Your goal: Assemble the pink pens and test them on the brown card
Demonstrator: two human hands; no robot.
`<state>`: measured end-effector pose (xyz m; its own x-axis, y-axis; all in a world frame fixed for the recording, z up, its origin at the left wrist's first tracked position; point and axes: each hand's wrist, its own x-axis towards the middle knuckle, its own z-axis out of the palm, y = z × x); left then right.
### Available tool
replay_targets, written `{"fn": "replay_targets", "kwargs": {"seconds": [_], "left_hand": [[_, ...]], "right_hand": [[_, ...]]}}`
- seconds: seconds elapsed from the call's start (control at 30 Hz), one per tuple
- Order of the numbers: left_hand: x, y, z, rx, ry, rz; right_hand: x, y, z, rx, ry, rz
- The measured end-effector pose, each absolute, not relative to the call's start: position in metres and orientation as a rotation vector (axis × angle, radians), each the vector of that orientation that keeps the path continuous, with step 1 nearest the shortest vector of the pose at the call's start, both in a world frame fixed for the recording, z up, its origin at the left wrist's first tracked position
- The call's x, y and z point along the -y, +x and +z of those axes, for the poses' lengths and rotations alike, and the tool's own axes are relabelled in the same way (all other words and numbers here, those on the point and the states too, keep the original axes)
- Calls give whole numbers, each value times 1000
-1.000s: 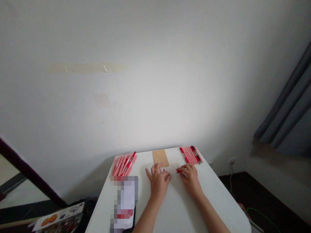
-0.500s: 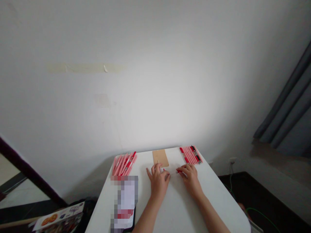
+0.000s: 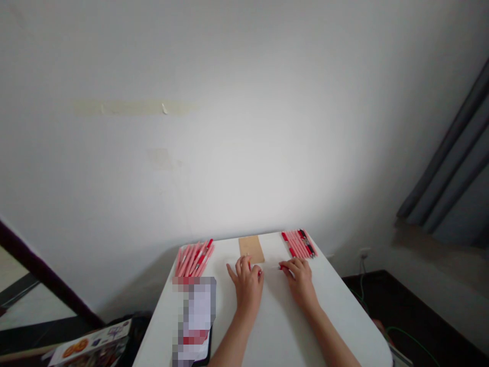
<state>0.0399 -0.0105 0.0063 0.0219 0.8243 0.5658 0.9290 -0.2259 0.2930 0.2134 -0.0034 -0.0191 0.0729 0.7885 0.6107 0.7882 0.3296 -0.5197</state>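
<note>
Over the middle of the white table, my left hand [image 3: 248, 288] is closed, its thumb and forefinger pinching a small red pen part [image 3: 260, 273]. Another bit of red [image 3: 249, 265] shows by its other fingers, mostly hidden. My right hand [image 3: 301, 283] is closed around a red pen piece [image 3: 282, 267], whose tip points left out of the fingers. A thin, pale, see-through stick [image 3: 272, 268] spans the gap between the two hands; it looks like a pen refill or tube, too faint to tell. Just beyond my left fingers lies a tan card [image 3: 252, 248].
Pink and red pens [image 3: 194, 259] lie in a loose pile at the table's left. Pink, red and black pens [image 3: 299, 244] form a row at the back right. A partly blurred phone [image 3: 204, 351] rests at front left. The wall [image 3: 244, 153] stands behind the table.
My left hand has shifted slightly left, away from my right hand, and the gap between them is a little wider. Red now shows more clearly at my left fingertips.
</note>
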Motion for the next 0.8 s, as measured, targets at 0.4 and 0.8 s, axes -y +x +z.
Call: {"fn": "replay_targets", "kwargs": {"seconds": [0.4, 0.8], "left_hand": [[7, 44, 5, 1809, -2148, -891], [10, 40, 8, 1877, -2166, -936]], "right_hand": [[2, 215, -22, 1686, -1470, -33], [4, 212, -21, 1668, -1577, -125]]}}
